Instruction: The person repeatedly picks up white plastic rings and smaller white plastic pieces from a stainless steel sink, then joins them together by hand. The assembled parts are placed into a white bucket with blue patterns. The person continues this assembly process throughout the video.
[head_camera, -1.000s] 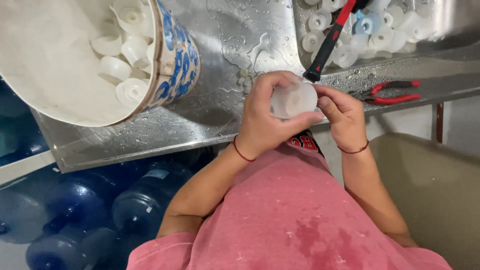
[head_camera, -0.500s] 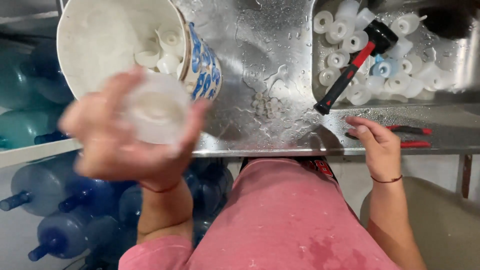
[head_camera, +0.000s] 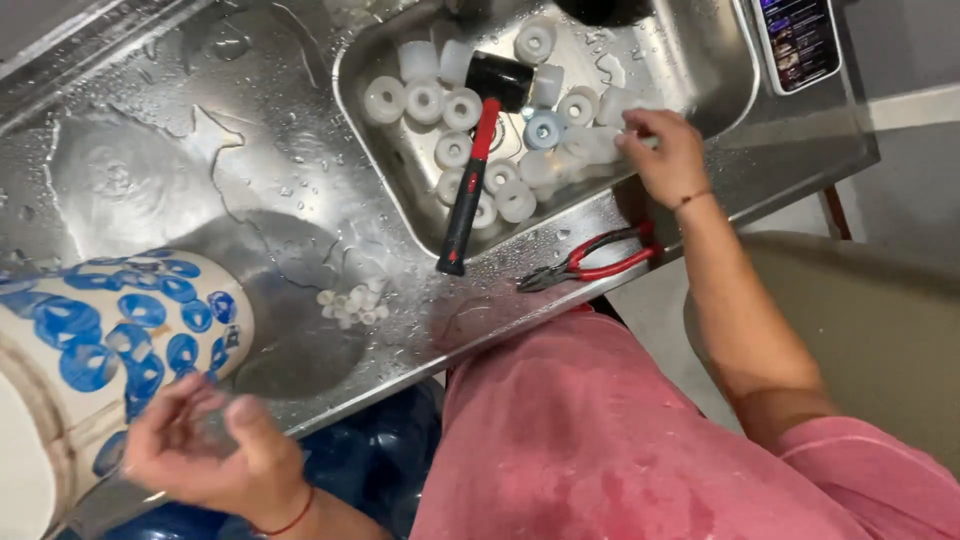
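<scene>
My left hand (head_camera: 215, 450) is at the lower left, blurred, with fingers apart and nothing in it, beside a white bucket with blue patterns (head_camera: 130, 340). My right hand (head_camera: 665, 155) reaches into the steel sink (head_camera: 700, 70). Its fingertips touch a white plastic cap (head_camera: 610, 140) in a heap of several similar caps (head_camera: 450, 105); I cannot tell whether it grips the cap. A mallet (head_camera: 470, 190) with a black head and red-and-black handle lies across the caps, its handle resting on the sink's front rim.
Red-handled pliers (head_camera: 590, 265) lie on the wet steel counter (head_camera: 200, 150) near the front edge. A small pile of white bits (head_camera: 352, 300) sits beside the bucket. A dark phone-like device (head_camera: 797, 40) lies at the top right. Blue water bottles (head_camera: 370, 470) stand below.
A second ago both hands held a white cap. My left hand carried it toward the bucket and is now empty. My right hand moved from the counter edge into the sink.
</scene>
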